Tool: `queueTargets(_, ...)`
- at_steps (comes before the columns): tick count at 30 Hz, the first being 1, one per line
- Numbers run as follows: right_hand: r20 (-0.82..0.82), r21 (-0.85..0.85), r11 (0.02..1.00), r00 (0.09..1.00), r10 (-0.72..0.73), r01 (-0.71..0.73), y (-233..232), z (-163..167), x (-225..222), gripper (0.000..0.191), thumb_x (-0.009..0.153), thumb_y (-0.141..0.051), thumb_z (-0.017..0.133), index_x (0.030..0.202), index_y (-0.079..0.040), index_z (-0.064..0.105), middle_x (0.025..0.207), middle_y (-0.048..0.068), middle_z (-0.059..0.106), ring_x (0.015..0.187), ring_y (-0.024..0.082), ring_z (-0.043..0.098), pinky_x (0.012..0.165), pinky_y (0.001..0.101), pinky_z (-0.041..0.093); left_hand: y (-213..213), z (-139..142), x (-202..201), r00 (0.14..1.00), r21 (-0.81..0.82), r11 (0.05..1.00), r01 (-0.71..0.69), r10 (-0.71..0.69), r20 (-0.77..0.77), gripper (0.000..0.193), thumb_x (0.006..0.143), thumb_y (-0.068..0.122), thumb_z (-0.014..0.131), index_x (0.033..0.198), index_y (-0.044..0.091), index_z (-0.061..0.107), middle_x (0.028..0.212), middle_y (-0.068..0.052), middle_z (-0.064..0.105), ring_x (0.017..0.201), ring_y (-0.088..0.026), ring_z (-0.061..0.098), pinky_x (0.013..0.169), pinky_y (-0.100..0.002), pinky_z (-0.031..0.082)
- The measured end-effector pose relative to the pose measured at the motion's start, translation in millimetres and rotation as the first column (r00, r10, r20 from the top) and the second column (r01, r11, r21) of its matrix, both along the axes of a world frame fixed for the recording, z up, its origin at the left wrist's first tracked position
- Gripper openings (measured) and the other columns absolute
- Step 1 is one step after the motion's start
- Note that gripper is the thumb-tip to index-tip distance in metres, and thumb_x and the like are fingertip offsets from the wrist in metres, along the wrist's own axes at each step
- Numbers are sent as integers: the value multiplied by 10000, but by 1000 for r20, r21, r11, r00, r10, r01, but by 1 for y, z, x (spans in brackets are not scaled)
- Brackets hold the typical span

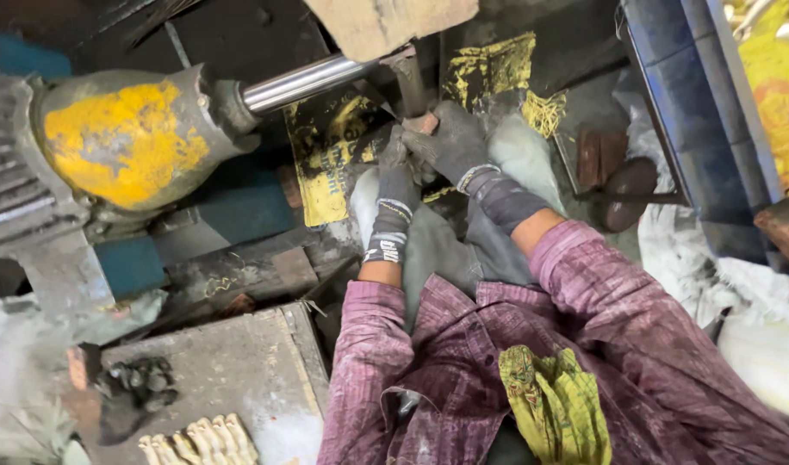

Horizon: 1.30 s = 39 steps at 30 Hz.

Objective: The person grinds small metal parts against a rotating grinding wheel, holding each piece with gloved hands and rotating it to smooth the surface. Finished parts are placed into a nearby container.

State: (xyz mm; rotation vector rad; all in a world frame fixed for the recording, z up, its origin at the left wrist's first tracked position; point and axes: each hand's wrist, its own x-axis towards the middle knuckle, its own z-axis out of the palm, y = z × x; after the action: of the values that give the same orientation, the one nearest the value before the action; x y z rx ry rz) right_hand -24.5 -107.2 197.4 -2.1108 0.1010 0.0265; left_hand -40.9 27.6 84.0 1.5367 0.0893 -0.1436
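Both gloved hands, left (396,185) and right (450,142), close around a small brownish piece (425,122) held against the dark rod (409,79) just below the shiny shaft (304,82). It looks hard, stiff and gritty; gripping its sides seems safest.

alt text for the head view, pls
Both gloved hands, left hand and right hand, press a small piece against a spinning-type buffing wheel on a steel shaft from a yellow-stained motor.
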Motion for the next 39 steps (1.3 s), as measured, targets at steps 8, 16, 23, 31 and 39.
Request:
queueTargets(8, -41, -14, 999, 999, 34, -35, -12, 5, 9, 454, 773, -433, 851, 954, -45, 699, 912, 187, 713, 852, 351, 710, 750, 414, 552, -6, -17, 4, 927, 292, 952, -88, -29, 373, 378, 1135, 320, 339, 1334, 41, 499, 1128, -82, 671, 976, -228, 677, 832, -317, 577)
queueTargets(16, 278, 337, 932, 960, 36, -133, -15, 1, -10, 327, 852, -315, 831, 839, -89, 596, 870, 74, 721, 885, 216, 761, 747, 361, 596, 8, 6, -21, 981, 475, 880, -27, -67, 180, 526, 1047, 368, 476, 1402, -20, 457, 1246, -176, 581, 1103, -311, 568, 923, -377, 476)
queueTargets(23, 323, 73, 989, 941, 101, -131, -82, 69, -54, 326, 810, -302, 851, 989, -87, 683, 927, 74, 686, 881, 220, 675, 791, 362, 546, 33, 23, -52, 902, 863, 493, -111, -315, 297, 762, 944, 424, 614, 1453, -107, 415, 1431, -285, 472, 1323, -399, 449, 1106, -435, 376)
queueTargets(31, 407, -287, 888, 885, -226, 359, -259, 141, -197, 292, 968, -305, 827, 992, -90, 631, 1015, 74, 718, 938, 237, 716, 823, 375, 576, 43, 5, -44, 881, 948, 311, -71, -426, 206, 888, 855, 473, 717, 1484, -92, 446, 1570, -356, 390, 1501, -468, 322, 1246, -471, 268)
queueTargets(39, 120, -853, 426, 908, -401, 301, -331, 135, -260, 586, 819, -655, 828, 812, -79, 717, 787, 166, 664, 734, 378, 668, 663, 495, 528, 44, -18, -39, 853, 950, 304, -73, -474, 217, 893, 941, 443, 661, 1509, -186, 382, 1601, -336, 390, 1537, -440, 306, 1293, -476, 217)
